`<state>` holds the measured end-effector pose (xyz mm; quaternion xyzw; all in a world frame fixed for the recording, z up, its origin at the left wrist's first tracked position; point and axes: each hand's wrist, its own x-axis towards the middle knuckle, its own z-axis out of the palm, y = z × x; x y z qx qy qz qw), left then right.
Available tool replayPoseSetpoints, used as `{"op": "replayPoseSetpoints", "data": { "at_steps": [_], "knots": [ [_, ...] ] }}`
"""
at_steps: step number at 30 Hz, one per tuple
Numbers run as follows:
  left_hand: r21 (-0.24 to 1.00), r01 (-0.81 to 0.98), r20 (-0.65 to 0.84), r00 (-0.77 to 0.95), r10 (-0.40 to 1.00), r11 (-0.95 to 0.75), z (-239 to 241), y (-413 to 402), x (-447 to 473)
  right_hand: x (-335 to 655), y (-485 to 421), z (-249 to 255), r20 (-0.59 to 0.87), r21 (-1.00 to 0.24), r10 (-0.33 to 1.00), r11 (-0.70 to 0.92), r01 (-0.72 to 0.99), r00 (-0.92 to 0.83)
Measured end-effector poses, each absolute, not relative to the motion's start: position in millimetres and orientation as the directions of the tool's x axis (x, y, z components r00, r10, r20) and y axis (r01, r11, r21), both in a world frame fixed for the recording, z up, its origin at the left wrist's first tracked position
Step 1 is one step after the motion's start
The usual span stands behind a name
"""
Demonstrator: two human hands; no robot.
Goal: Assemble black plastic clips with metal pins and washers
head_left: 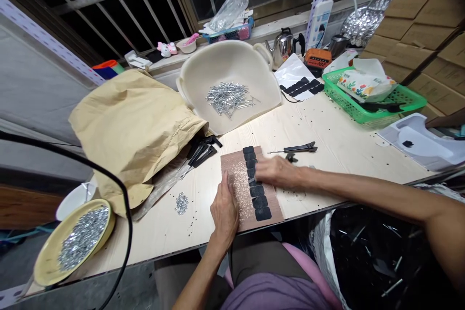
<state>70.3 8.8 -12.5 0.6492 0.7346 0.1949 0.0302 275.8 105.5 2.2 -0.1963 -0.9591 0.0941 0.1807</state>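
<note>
A brown board (271,196) lies at the table's front edge, with a column of black pads (258,190) down its middle and fine pale grit to their left. My left hand (225,210) rests flat on the board's left side, fingers stretched forward. My right hand (278,173) lies over the board from the right, fingertips on the black pads around the column's middle; whether they pinch one is unclear. Just beyond it lies a black clip-like part with a metal pin (300,148).
A cream basin (232,82) with metal nails stands behind. A tan paper sack (132,126) spills black parts at left. A yellow bowl (74,242) of small metal pieces sits at the front left. A green basket (374,99) and cardboard boxes (421,14) are at right.
</note>
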Motion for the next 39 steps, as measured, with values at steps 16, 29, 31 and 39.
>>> {"op": "replayPoseSetpoints", "data": {
  "at_steps": [16, 29, 31, 39],
  "knots": [
    [0.466, 0.869, 0.311, -0.337, 0.889, 0.166, -3, 23, 0, 339, 132, 8, 0.314, -0.216, 0.737, 0.67, 0.71, -0.599],
    [0.087, 0.967, 0.224, -0.251, 0.942, 0.237, -5, 75, -62, 269, 130, 28, 0.46, -0.042, 0.535, 0.81, 0.585, -0.708],
    [0.108, 0.976, 0.215, -0.211, 0.954, 0.191, 1, 76, -67, 242, 126, 36, 0.5, -0.065, 0.49, 0.844, 0.533, -0.714],
    [0.714, 0.699, 0.078, -0.136, 0.988, 0.04, 53, 27, -43, 139, 91, 52, 0.645, -0.046, 0.178, 0.98, 0.194, -0.743]
  ]
}}
